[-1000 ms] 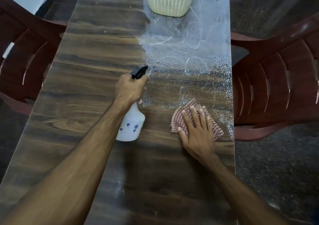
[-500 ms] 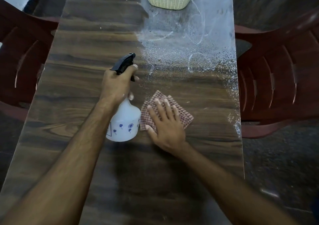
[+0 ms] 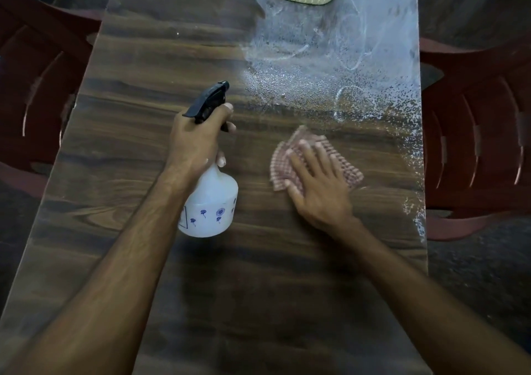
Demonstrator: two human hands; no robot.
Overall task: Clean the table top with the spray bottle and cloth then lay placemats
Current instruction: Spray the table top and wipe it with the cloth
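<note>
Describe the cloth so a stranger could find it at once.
On the long wood-grain table, look just below the misted patch of spray droplets. There the right hand presses flat on the cloth, a small folded red-and-white checked one, the only fabric on the table.

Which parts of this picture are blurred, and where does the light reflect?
Head view: the checked cloth and right hand are motion-blurred; the spray bottle in the left hand looks sharper; pale glare lies on the wet table far right; the near end is dim.
</note>
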